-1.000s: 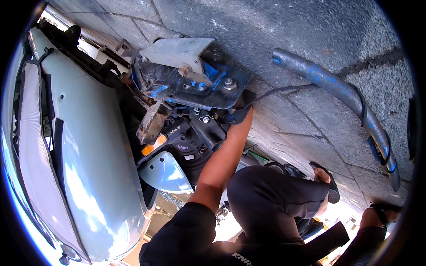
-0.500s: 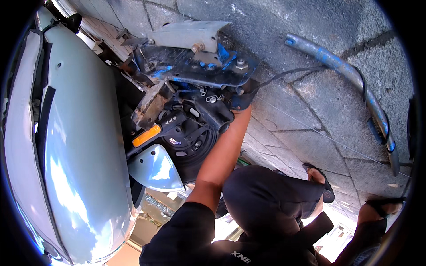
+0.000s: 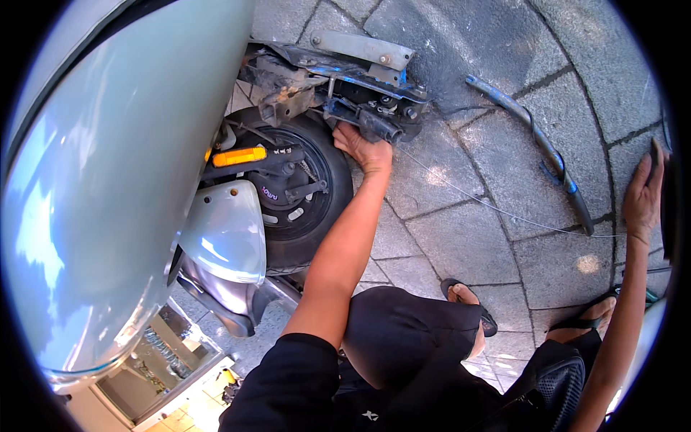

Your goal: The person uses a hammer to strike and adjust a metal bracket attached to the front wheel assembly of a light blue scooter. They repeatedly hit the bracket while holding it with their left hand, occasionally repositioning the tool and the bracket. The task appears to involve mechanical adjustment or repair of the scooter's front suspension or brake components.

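Note:
My left hand (image 3: pixel 363 153) reaches up beside the wheel (image 3: pixel 338 216), its fingers curled against the underside of a dark, blue-stained metal bracket assembly (image 3: pixel 345 68). A short black tube (image 3: pixel 379 127) sits just above this hand. What its fingertips grip is hidden behind the metal. At the far right, my right hand (image 3: pixel 643 198) has its fingers closed around a narrow dark object (image 3: pixel 656 164), cut off by the picture's rim. From near the black tube a thin pale wire (image 3: pixel 489 206) runs across the paving to below my right hand.
A silver-green body panel (image 3: pixel 122 180) of the vehicle fills the left side. Next to the wheel are an orange reflector (image 3: pixel 239 157) and a silver fender piece (image 3: pixel 227 230). A bent, blue-stained metal tube (image 3: pixel 529 126) with a dark cord lies on the stone paving (image 3: pixel 461 237).
The view has shifted, showing more of the wheel. My left hand, previously hidden behind the bracket, now shows below the black tube. My right hand has come into view at the far right.

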Motion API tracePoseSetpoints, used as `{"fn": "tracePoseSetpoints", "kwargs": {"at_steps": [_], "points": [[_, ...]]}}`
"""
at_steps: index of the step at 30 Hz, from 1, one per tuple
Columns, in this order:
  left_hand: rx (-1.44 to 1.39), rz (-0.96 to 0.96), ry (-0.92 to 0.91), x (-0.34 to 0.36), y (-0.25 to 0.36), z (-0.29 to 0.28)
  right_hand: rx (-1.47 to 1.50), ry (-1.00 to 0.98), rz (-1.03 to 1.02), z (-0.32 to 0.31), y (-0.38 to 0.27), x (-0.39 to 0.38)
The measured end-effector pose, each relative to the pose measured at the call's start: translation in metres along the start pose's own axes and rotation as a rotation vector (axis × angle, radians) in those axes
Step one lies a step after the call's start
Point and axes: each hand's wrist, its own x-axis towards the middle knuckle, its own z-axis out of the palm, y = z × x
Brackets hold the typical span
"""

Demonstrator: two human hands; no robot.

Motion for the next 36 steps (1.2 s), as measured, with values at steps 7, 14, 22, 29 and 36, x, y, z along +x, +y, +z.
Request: {"fn": "tracePoseSetpoints", "kwargs": {"at_steps": [7, 14, 22, 29, 36], "points": [[-1.002, -0.028, -0.334, -0.006, 0.058, -0.063, -0.309, 0.158, 0.002, -0.012, -0.012, 0.002], [-0.609, -0.008, -0.224, 0.005, 0.062, -0.060, -0.156, 0.110, -0.005, -0.036, -0.043, 0.024], [-0.467, -0.129, -0.155, 0.013, 0.074, -0.076, 0.148, -0.706, -0.067, -0.126, -0.260, 0.008], [-0.417, -0.267, -0.420, 0.021, 0.078, -0.092, 0.044, -0.415, -0.147, -0.062, -0.259, 0.007], [-0.819, -0.221, 0.155, 0.044, 0.059, -0.079, 0.326, -0.470, -0.176, -0.085, -0.223, 0.003]]}}
